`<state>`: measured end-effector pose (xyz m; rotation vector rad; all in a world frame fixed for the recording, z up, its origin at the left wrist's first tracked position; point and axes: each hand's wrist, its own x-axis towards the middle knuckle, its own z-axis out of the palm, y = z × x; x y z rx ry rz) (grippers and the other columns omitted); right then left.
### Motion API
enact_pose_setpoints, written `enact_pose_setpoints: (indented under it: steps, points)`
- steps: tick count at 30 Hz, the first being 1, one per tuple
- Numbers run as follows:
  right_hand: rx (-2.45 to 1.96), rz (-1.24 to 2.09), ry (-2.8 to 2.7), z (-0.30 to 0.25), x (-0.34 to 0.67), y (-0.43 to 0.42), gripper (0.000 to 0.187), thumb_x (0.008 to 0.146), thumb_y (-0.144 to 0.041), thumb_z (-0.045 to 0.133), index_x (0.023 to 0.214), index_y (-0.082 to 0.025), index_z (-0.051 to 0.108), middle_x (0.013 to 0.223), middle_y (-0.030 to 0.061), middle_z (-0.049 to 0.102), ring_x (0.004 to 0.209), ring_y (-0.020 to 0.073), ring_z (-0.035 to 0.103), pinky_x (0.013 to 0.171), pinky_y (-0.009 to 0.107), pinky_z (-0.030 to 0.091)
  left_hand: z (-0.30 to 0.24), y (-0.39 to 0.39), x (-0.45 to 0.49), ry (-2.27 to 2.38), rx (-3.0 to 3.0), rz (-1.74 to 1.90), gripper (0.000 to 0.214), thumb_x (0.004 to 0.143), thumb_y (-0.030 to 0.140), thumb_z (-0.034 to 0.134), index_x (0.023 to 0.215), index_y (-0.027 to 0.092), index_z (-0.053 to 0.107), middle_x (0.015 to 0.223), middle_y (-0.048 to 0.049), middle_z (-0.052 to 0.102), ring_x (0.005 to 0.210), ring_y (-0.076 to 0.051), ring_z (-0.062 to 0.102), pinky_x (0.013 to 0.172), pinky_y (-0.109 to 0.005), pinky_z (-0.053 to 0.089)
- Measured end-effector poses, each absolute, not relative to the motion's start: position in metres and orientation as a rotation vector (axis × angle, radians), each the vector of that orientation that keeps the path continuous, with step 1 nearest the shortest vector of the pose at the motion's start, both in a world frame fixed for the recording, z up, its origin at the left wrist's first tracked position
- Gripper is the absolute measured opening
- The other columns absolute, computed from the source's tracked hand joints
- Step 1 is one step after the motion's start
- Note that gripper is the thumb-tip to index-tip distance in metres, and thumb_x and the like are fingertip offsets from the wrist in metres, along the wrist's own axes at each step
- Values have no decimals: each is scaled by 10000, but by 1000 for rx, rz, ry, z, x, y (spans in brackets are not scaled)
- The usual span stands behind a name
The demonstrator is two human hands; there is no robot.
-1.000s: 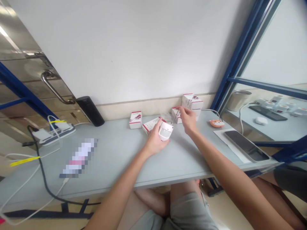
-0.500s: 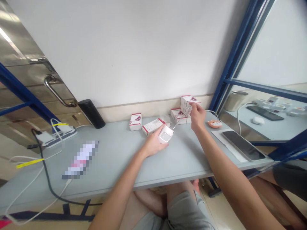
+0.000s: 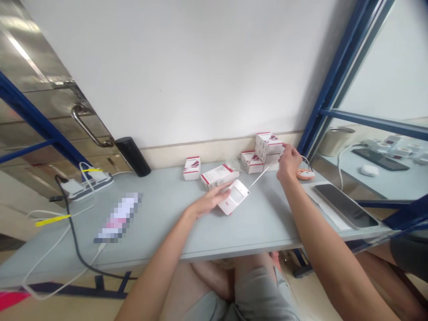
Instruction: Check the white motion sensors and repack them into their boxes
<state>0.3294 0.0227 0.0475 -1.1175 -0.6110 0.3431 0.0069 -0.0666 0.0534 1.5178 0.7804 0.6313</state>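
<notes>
On the table, left hand spread over the white device (now flat), right hand pinching thin wire

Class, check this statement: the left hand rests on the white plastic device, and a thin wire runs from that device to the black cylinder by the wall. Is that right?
The wire's far end is wrong: the head view shows the thin wire running from the white plastic device to the right hand. The left hand does rest on the device.

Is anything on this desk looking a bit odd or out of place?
A thin pale cord stretches straight through the air from the white plastic device under the left hand to the right hand, rather than lying down. Also, the top box of the stack sits skewed.
</notes>
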Motion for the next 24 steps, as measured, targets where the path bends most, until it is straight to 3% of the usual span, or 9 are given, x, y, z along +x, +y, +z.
enact_pose_setpoints:
  steps: [3,8,12,19,24]
  points:
    - [-1173,229,-559,45,328,23,382,958,-503,472,933,-192,692,784,15,608,786,195,593,731,322,476,52,-67,6,735,1464,522,641,967,676,588,1475,288,626,1238,-138,775,1119,-334,736,827,-416,590]
    - [-1225,92,-539,42,323,25,323,998,-400,455,893,-193,680,903,55,689,943,223,632,940,376,468,48,-65,4,679,1337,449,623,970,578,644,1477,219,601,1061,-123,802,964,-271,738,810,-350,526]
    - [-1240,32,-547,41,321,24,293,1013,-335,433,900,-203,668,933,63,699,961,229,635,972,382,453,40,-58,6,639,1268,468,644,994,557,534,1494,154,568,1063,-142,786,903,-250,722,770,-327,490]
    - [-1245,-14,-574,42,322,21,255,1019,-313,413,884,-216,606,934,72,677,980,243,633,981,391,448,28,-50,12,574,1164,563,658,926,462,546,1536,217,524,1227,-124,745,849,-226,724,723,-306,463]
    - [-1239,2,-577,42,322,20,285,1006,-322,409,866,-213,632,908,64,690,956,241,635,961,391,457,28,-51,13,554,1103,625,603,917,467,544,1430,158,605,1090,-145,770,808,-242,717,681,-308,457]
